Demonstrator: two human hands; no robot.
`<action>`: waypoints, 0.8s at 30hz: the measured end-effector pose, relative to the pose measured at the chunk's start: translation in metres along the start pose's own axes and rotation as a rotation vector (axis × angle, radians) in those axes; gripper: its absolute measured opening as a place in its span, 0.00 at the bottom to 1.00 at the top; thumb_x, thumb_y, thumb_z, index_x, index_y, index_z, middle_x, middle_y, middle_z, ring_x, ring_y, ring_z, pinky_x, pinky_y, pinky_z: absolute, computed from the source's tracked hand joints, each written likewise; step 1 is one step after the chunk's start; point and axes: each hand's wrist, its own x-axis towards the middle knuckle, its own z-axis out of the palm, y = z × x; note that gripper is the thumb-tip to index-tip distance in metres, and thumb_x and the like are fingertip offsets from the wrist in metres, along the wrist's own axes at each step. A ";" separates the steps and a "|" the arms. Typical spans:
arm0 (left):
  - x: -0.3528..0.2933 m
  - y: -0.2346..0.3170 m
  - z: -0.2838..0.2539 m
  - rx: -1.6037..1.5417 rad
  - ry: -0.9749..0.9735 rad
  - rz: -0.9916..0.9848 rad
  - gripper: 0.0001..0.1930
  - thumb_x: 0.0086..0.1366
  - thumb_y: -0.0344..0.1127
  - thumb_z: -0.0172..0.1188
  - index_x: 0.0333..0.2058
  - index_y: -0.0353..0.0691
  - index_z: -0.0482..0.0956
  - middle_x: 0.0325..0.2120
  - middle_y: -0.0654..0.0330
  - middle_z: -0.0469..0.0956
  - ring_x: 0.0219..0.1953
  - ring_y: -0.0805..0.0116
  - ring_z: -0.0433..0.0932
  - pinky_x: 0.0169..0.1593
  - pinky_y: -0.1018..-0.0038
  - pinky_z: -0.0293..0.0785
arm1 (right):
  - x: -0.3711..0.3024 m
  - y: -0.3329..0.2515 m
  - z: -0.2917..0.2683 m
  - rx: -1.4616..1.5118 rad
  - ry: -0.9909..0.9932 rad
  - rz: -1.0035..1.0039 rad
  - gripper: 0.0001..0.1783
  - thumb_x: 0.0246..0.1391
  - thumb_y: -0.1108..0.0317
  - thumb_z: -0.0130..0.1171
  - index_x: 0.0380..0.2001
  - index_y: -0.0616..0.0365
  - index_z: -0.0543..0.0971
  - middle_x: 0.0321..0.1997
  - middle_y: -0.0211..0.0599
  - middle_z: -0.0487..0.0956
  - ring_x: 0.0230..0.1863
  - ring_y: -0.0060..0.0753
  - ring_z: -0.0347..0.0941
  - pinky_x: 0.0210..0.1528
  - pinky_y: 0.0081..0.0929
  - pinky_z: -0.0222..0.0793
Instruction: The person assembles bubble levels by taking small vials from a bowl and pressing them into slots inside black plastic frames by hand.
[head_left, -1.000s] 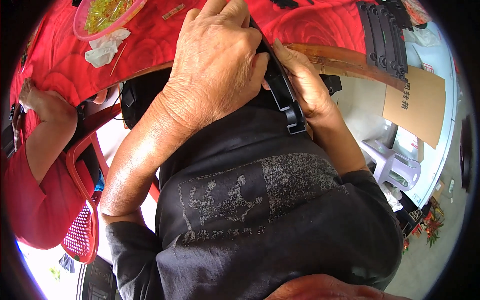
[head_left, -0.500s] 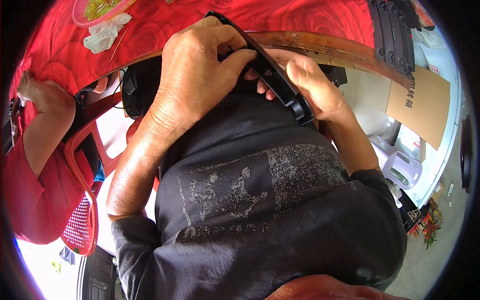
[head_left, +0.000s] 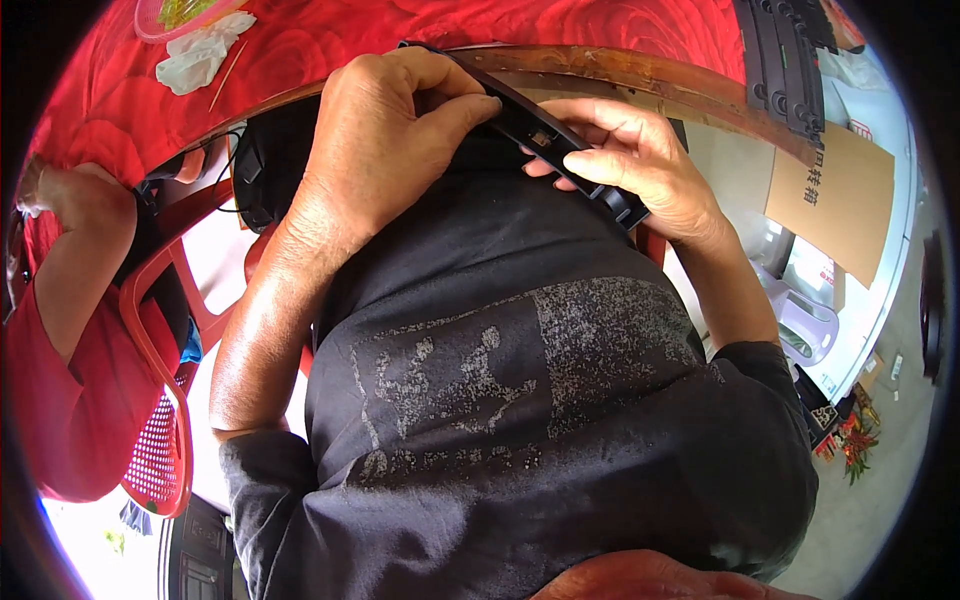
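A long black plastic strip [head_left: 515,108] with a hollow, ribbed channel slants across the front of my chest by the table's edge. My left hand [head_left: 375,135] pinches its far left end between thumb and curled fingers. At the lower part of the strip, my right hand [head_left: 640,160] grips with its thumb on the near face and fingers behind. A small brownish piece [head_left: 541,137] shows inside the channel between my hands. What lies under my left fingertips is hidden.
A red cloth [head_left: 450,25] covers the table, edged by a wooden rail [head_left: 640,80]. Several similar black strips [head_left: 780,65] lie at the right. A pink basket [head_left: 150,32] and crumpled white plastic [head_left: 195,60] sit far left. Another person's arm [head_left: 85,260] is near a red chair [head_left: 180,450].
The strip has turned slightly, showing more of its channel. My right hand has shifted, its thumb now pressing on the strip's near face. My left hand has moved slightly left.
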 end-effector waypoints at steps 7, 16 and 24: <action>0.001 0.004 -0.003 -0.040 -0.076 -0.067 0.08 0.65 0.31 0.67 0.37 0.31 0.85 0.27 0.65 0.84 0.31 0.83 0.78 0.36 0.82 0.74 | 0.000 -0.008 0.002 -0.116 0.019 0.002 0.33 0.58 0.61 0.61 0.63 0.68 0.70 0.52 0.47 0.81 0.50 0.37 0.82 0.51 0.27 0.77; -0.003 0.002 0.006 -0.185 0.002 -0.032 0.07 0.62 0.31 0.67 0.33 0.32 0.86 0.21 0.61 0.83 0.25 0.81 0.78 0.31 0.78 0.75 | 0.002 -0.010 0.005 -0.079 0.048 -0.066 0.24 0.60 0.75 0.60 0.59 0.67 0.74 0.46 0.39 0.83 0.46 0.25 0.81 0.51 0.22 0.75; -0.006 0.000 0.016 -0.099 0.095 0.043 0.06 0.58 0.30 0.69 0.30 0.32 0.85 0.21 0.55 0.84 0.24 0.72 0.82 0.31 0.75 0.76 | 0.000 -0.012 0.004 -0.207 0.050 -0.080 0.26 0.60 0.77 0.58 0.62 0.67 0.71 0.52 0.42 0.81 0.49 0.29 0.81 0.52 0.23 0.76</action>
